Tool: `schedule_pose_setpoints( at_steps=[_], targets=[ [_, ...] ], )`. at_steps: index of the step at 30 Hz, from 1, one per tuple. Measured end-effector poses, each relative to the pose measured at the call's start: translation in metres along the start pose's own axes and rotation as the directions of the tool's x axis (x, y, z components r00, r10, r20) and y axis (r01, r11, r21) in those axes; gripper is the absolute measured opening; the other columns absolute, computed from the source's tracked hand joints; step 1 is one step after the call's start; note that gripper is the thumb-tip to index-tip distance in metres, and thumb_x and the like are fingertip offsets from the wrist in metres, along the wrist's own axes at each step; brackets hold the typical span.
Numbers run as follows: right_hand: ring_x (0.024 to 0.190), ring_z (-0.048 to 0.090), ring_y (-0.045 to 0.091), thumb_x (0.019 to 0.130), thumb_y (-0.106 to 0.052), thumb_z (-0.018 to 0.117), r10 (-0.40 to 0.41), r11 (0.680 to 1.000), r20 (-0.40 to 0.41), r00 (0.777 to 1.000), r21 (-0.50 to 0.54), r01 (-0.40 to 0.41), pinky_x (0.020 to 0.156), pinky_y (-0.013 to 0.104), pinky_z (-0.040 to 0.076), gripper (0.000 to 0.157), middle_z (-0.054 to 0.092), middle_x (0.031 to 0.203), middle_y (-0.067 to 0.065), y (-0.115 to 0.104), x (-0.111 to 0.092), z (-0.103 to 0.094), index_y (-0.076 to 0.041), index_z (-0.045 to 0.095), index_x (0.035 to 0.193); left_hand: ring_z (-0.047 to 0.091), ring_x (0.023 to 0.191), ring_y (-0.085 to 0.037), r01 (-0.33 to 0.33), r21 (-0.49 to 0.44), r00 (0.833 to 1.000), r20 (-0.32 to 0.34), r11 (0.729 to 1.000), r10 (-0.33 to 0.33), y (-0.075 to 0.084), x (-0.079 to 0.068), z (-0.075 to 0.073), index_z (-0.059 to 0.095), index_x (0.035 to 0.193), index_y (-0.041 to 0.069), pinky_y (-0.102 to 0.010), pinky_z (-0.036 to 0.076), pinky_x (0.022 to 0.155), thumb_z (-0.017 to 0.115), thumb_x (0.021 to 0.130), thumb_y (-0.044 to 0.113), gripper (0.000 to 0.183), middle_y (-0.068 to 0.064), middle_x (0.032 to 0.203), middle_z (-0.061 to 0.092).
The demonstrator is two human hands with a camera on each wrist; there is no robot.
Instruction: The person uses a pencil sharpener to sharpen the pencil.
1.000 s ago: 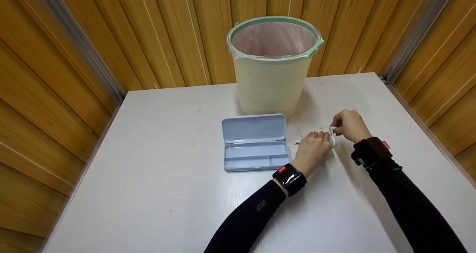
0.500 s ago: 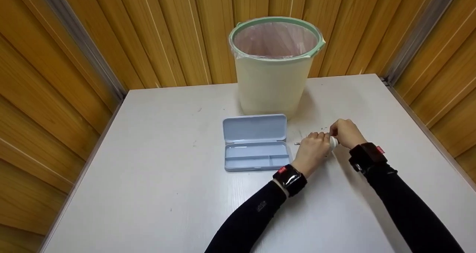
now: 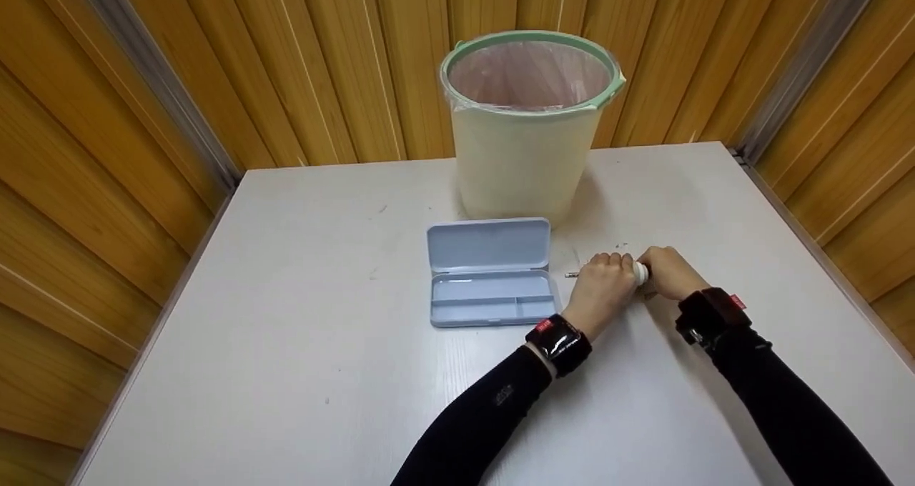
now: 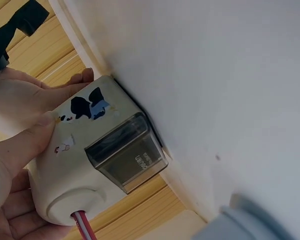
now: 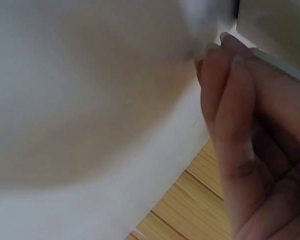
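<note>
My left hand point(image 3: 604, 286) grips a white crank pencil sharpener point(image 4: 67, 172) on the table, thumb on one side and fingers on the other. The sharpener bears bird-like stickers and a see-through shavings drawer point(image 4: 127, 155). Out of its front hole sticks a red striped pencil point(image 4: 84, 227), whose end also shows left of the hand in the head view. My right hand point(image 3: 670, 271) is at the sharpener's back, fingers curled at the crank. The crank handle itself is hidden by those fingers; the right wrist view shows the curled fingers point(image 5: 235, 100) beside the sharpener's body.
A light-blue pencil case point(image 3: 490, 246) lies with its lid up left of the hands. Behind it stands a tall cream bin point(image 3: 525, 164) with a green rim and a plastic liner. Dark crumbs dot the white table point(image 3: 286, 293); wood-patterned walls point(image 3: 343, 71) surround it.
The right hand has gone round at the crank, from above and behind the sharpener down toward the person; the white handle seen earlier is now covered. The left hand stays in place.
</note>
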State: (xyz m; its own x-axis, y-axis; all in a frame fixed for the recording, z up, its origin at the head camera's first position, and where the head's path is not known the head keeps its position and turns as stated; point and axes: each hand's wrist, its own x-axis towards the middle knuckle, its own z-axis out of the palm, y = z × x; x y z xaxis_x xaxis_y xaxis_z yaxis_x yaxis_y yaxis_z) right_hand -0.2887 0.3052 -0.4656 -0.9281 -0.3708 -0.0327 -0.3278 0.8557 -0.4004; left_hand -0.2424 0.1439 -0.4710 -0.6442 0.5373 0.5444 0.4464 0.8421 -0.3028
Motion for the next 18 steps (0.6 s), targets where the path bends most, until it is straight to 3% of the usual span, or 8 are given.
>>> schedule_pose_setpoints(
  at_steps=[2,10,18],
  targets=[
    [0.068,0.064,0.027,0.061,0.0,0.087,-0.013,1.0,0.005,1.0,-0.01,0.013,0.068,0.045,0.056,0.022,0.072,0.076,0.021,-0.001,-0.004,0.001,0.006,0.071,0.074,0.063,0.069,-0.003,0.0,0.002,1.0,-0.003,1.0,0.0,-0.001,0.0,0.0,0.073,0.097,0.017,-0.015,0.052,0.063,0.061,0.092,0.023,0.014,0.009,0.083,0.071],
    [0.058,0.059,0.014,0.066,-0.001,0.081,0.037,0.996,0.076,0.996,0.084,-0.043,0.056,0.027,0.049,0.014,0.07,0.066,0.011,-0.007,-0.018,-0.001,0.001,0.067,0.066,0.061,0.067,-0.002,0.023,0.006,1.0,-0.004,1.0,-0.023,0.003,0.0,0.001,0.072,0.094,0.019,-0.014,0.05,0.06,0.062,0.089,0.025,0.012,0.01,0.081,0.07],
    [0.057,0.061,0.012,0.068,0.003,0.08,0.049,0.988,0.102,0.994,0.14,-0.063,0.056,0.027,0.051,0.011,0.071,0.066,0.009,-0.015,-0.029,-0.002,0.001,0.07,0.07,0.061,0.069,-0.003,0.047,0.006,0.998,0.039,0.999,-0.047,0.002,0.002,-0.002,0.072,0.096,0.02,-0.014,0.05,0.06,0.062,0.089,0.019,0.013,0.011,0.082,0.069]
  ],
)
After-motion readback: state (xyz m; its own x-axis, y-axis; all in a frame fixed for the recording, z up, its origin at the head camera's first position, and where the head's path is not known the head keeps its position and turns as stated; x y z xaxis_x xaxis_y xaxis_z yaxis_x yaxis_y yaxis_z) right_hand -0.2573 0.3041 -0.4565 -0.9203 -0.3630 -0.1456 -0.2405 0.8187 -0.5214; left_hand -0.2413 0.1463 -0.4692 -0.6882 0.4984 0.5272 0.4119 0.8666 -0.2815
